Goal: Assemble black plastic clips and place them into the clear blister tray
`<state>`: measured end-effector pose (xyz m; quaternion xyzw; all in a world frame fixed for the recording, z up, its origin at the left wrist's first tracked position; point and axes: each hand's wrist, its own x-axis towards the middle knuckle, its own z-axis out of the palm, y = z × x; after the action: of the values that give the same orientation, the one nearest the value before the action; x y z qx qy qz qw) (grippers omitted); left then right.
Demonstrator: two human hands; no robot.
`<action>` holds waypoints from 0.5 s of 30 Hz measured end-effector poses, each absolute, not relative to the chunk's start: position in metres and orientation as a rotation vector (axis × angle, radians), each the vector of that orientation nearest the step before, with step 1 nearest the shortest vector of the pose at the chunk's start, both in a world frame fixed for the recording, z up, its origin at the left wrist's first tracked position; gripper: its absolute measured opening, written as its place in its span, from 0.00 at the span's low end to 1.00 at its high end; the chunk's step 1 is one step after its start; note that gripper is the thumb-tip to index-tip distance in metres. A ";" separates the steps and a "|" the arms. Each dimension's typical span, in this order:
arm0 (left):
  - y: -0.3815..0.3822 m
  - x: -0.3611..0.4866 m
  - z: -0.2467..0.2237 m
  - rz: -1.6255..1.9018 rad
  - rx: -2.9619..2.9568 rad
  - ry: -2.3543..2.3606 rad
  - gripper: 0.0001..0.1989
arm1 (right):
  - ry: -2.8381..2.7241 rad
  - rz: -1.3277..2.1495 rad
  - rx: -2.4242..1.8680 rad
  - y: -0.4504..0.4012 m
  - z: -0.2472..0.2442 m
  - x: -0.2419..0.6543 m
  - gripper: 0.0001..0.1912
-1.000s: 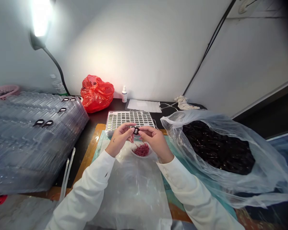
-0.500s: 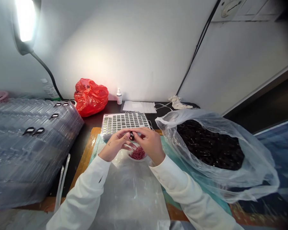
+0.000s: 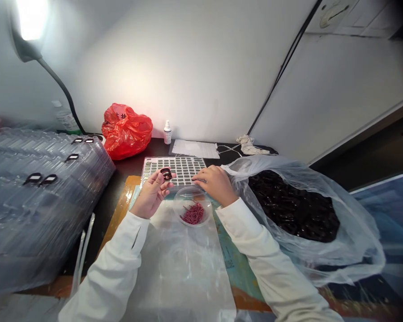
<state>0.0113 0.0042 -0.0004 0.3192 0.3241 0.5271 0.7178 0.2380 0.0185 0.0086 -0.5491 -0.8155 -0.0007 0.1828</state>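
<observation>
Black plastic ring (image 3: 166, 174) pinched in left hand (image 3: 150, 195), right hand (image 3: 215, 183) palm-down.

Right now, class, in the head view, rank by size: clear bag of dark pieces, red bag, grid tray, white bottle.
1. Clear bag of dark pieces
2. Red bag and grid tray, too alike to rank
3. White bottle

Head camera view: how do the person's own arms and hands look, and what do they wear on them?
The left hand and right hand are bare, with no gloves. The arms wear long, loose white sleeves. The left sleeve has a small dark mark near the cuff, and the right sleeve shows soft creases.
</observation>
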 end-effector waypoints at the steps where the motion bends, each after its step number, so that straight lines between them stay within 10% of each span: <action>1: 0.004 0.012 -0.001 1.167 0.703 0.713 0.21 | -2.298 -0.021 -1.536 0.017 0.008 0.237 0.06; 15: 0.001 0.016 -0.002 1.173 0.668 0.670 0.23 | -2.386 -0.122 -1.548 0.019 0.021 0.265 0.05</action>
<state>0.0164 0.0008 -0.0016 0.3034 0.3040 0.5325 0.7294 0.2655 0.0189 0.0205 -0.5378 -0.8290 -0.0425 0.1471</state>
